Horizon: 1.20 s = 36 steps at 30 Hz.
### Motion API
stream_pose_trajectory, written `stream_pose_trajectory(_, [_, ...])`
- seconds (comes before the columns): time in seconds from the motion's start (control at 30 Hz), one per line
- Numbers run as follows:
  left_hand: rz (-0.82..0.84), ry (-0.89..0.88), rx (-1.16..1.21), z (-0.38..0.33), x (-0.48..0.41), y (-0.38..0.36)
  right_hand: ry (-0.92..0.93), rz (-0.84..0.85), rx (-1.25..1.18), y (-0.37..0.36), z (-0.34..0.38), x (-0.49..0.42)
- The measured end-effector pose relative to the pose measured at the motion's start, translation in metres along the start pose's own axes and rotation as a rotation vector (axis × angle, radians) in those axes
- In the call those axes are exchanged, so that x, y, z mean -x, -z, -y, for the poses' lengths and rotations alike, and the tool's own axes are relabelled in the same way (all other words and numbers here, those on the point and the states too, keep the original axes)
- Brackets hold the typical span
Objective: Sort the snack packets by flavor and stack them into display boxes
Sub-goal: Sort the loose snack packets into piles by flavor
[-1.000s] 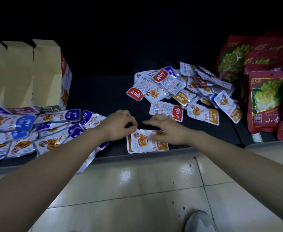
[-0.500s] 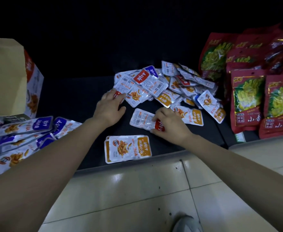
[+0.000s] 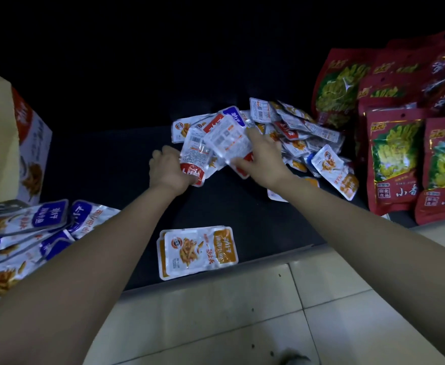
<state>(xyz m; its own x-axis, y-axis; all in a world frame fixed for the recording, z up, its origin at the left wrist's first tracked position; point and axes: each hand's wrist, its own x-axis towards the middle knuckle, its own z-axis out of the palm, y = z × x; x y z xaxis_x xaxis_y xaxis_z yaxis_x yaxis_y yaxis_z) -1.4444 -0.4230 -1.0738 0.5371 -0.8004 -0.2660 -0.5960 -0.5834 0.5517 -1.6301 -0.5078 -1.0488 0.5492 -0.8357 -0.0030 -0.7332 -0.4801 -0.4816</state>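
Head view: the left grip [image 3: 170, 171] is curled round a red-ended packet [image 3: 196, 154], printed back up, its red end at the palm. I cannot tell whether more than one packet lies in that hold. Just to its right, the right grip [image 3: 263, 159] pinches an upturned packet [image 3: 228, 139] between thumb and fingers. This one also shows its pale back, and a strip of red peeks out beside the thumb. The two held packets overlap between the grips, raised over the near-left edge of the mixed pile [image 3: 308, 138].

That pile of red-, blue- and orange-labelled packets spreads beyond and to the right of the right grip on the dark tabletop [image 3: 110, 159]. Further right of it, large red bags [image 3: 395, 159] stand in a row. Nearer the person than both grips, close to the tabletop's front edge, a small orange-labelled stack [image 3: 197, 250] lies face up. Well to the left of the left grip, blue-labelled packets [image 3: 26, 225] lie fanned out. Behind them stands the display box [image 3: 32, 143] with its flap up. Pale floor tiles [image 3: 242, 312] run below the edge.
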Motion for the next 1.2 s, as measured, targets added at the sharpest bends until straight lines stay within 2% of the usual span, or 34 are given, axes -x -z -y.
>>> stream_pose_trajectory(0.07, [0.000, -0.014, 0.088, 0.002, 0.004, 0.002, 0.002, -0.069, 0.146, -0.005, 0.002, -0.017])
stream_pose_trajectory(0.13, [0.024, -0.011, 0.184, 0.004, 0.007, 0.004, -0.034, -0.062, 0.224, -0.014, 0.002, -0.027])
stream_pose_trajectory(0.2, [0.050, 0.026, 0.297, 0.008, 0.009, 0.006, -0.081, -0.037, 0.192, -0.023, 0.004, -0.032])
stream_pose_trajectory(0.37, [0.043, 0.138, 0.558, 0.025, 0.010, 0.010, -0.066, -0.116, 0.103, -0.034, 0.009, -0.028])
stream_pose_trajectory(0.43, [0.038, 0.167, 0.656, 0.030, 0.010, 0.014, -0.085, -0.082, -0.056, -0.033, 0.013, -0.026])
stream_pose_trajectory(0.6, [0.103, 0.223, 0.856, 0.034, 0.017, 0.029, -0.273, 0.153, -0.804, -0.023, 0.044, -0.017])
stream_pose_trajectory(0.7, [0.243, 0.234, 1.037, 0.030, 0.027, 0.037, -0.292, 0.299, -0.946, -0.037, 0.072, -0.016])
stream_pose_trajectory(0.77, [0.316, 0.121, 0.999, 0.030, 0.032, 0.038, -0.280, 0.364, -0.962, -0.046, 0.091, -0.012])
stream_pose_trajectory(0.8, [0.301, 0.090, 0.951, 0.032, 0.033, 0.038, -0.286, 0.398, -0.979, -0.049, 0.099, -0.009])
stream_pose_trajectory(0.93, [0.126, 0.097, 0.764, 0.052, 0.038, 0.050, -0.280, 0.527, -0.966, -0.057, 0.113, -0.010])
stream_pose_trajectory(1.07, [-0.149, 0.041, 0.269, 0.089, 0.032, 0.073, -0.200, 0.529, -0.704, -0.061, 0.119, -0.032])
stream_pose_trajectory(1.2, [-0.218, -0.165, -0.129, 0.111, 0.029, 0.093, 0.012, 0.498, -0.345, -0.070, 0.133, -0.057])
